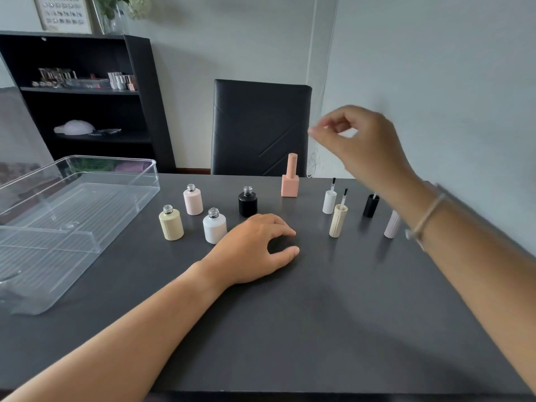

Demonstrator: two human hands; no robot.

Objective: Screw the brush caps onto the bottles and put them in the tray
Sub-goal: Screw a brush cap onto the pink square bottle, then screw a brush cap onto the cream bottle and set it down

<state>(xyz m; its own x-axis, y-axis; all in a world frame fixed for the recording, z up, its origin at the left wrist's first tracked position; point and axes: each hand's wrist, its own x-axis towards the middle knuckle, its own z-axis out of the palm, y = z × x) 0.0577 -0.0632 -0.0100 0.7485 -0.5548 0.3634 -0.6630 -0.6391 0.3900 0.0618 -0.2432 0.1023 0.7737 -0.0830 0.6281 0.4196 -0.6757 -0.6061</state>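
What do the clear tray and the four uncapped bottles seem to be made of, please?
The tray looks like clear glossy plastic, perhaps acrylic: see-through walls with bright edge highlights. The yellow bottle, pink bottle, white bottle and black bottle seem matte-coated glass: dull opaque bodies, bare transparent threaded necks.

bare table front (319,329), bottles (214,227) crowd middle (caps (338,220) right)

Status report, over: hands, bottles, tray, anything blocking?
Left hand resting on table, empty; right hand raised, empty. Four bottles uncapped, peach bottle capped, tray holds none. Caps standing loose; nothing in the way.
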